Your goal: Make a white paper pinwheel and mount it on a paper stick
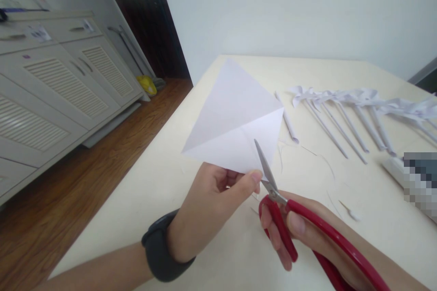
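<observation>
My left hand [218, 200], with a dark band on its wrist, pinches the lower corner of a white square sheet of paper [235, 116] and holds it up above the table. The sheet shows diagonal fold creases. My right hand [300, 232] grips red-handled scissors [290, 218], fingers through the loops. The steel blades [264, 168] point up and lie against the sheet's lower corner, beside my left thumb.
The cream table [164, 182] carries a row of several white paper pinwheels on rolled paper sticks [344, 113], one loose paper roll [288, 122], thin paper slivers [348, 211] and a blurred object [419, 182] at the right edge. White louvred cabinets [51, 86] and wooden floor lie to the left.
</observation>
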A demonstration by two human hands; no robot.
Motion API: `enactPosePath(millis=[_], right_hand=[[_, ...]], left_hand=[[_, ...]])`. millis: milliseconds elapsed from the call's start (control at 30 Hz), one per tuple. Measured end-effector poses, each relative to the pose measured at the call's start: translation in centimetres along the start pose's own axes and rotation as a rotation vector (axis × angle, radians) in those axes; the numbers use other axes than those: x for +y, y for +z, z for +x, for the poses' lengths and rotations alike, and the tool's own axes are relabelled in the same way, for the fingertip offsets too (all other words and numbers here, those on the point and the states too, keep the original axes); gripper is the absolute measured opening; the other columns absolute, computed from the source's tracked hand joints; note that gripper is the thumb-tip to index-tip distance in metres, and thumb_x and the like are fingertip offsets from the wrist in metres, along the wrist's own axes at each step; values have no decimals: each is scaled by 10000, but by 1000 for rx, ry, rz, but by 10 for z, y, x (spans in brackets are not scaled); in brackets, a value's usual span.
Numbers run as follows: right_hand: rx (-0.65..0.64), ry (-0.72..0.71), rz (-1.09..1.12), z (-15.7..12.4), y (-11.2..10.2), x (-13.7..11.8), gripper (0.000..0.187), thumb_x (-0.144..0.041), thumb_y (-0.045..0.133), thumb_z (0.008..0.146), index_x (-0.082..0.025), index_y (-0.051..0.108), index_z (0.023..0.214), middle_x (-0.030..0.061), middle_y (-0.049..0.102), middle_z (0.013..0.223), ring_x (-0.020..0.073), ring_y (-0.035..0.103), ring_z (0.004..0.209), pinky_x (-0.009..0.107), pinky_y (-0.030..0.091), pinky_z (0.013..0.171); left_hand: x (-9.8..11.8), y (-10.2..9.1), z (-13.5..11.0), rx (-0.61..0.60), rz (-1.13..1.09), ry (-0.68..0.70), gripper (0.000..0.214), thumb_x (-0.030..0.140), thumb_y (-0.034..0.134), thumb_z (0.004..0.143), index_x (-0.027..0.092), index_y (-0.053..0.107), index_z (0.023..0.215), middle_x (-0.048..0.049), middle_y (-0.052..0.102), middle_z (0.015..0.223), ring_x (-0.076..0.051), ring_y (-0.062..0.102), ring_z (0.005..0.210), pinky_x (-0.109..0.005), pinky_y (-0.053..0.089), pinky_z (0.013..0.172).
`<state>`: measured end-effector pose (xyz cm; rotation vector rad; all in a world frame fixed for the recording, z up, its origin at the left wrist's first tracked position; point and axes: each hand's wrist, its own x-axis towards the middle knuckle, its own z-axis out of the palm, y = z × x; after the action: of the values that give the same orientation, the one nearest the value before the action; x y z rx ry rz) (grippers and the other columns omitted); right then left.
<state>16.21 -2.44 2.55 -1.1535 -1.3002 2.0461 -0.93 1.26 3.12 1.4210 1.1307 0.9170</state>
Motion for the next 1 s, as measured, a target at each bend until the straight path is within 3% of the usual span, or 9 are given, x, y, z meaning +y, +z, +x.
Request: enactPosePath(millis=[100,400,700,1000], right_hand=[[4,44,-5,-1,1,-2,344,-517,420,838,-177,468,821,-3,508,681,114,459,634,302,365,704],[-13,-32,23,4,2,-2,354,-508,436,835,-159,457,782,5,494,730,104,467,621,279,357,627],[-14,-16,32,3,1,5,359,-515,445,828,-158,457,789,14,516,741,103,464,623,276,356,636],[-40,-147,0,11,-2,22,322,-453,382,876,-157,499,827,3,508,674,119,491,618,272,380,622]], left_hand=[[0,0,0,9,-2,0,194,196,534,746,163,558,556,47,568,533,-67,471,475,-164,358,444],[0,-1,1,8,36,-5,212,230,531,749,158,576,554,34,566,520,-78,470,468,-182,359,443],[-1,-2,1,-23,-28,-39,228,217,533,757,156,565,540,58,514,476,-58,411,447,-169,322,439],[0,-1,2,-34,-101,-57,224,183,538,746,150,561,526,59,508,480,-51,401,451,-160,314,438]])
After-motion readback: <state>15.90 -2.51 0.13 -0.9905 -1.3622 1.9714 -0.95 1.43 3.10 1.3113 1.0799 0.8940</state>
